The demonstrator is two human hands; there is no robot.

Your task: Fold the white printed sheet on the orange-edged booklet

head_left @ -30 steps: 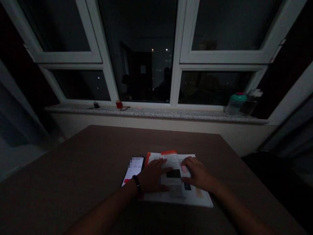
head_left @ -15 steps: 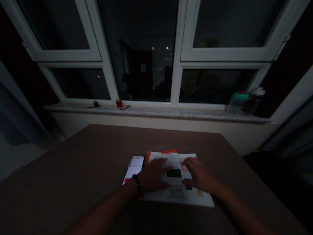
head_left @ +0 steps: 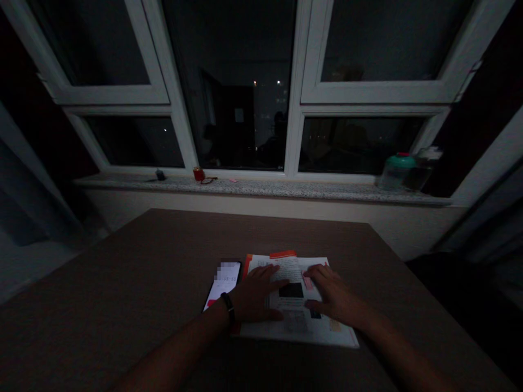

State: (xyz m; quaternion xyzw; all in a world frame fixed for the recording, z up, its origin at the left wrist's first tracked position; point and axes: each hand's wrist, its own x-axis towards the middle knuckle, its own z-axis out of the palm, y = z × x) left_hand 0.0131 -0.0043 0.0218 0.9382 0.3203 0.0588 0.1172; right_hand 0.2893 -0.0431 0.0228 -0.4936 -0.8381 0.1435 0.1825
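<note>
An open book (head_left: 291, 305) with orange edges and printed pages lies on the brown table (head_left: 196, 234). My left hand (head_left: 259, 294), with a dark band at the wrist, rests on its left page, fingers spread. On the right page lies my right hand (head_left: 333, 291), its fingers apart beside a pink patch; it holds nothing. A phone (head_left: 223, 284) with a lit screen sits just left of the book, partly behind my left wrist.
Beyond the table, a speckled windowsill (head_left: 265, 188) bears a small red jar (head_left: 199, 173), a small dark item (head_left: 160, 175) and a clear container with a green lid (head_left: 396, 171). Dark window panes rise behind. A dark shape stands right of the table.
</note>
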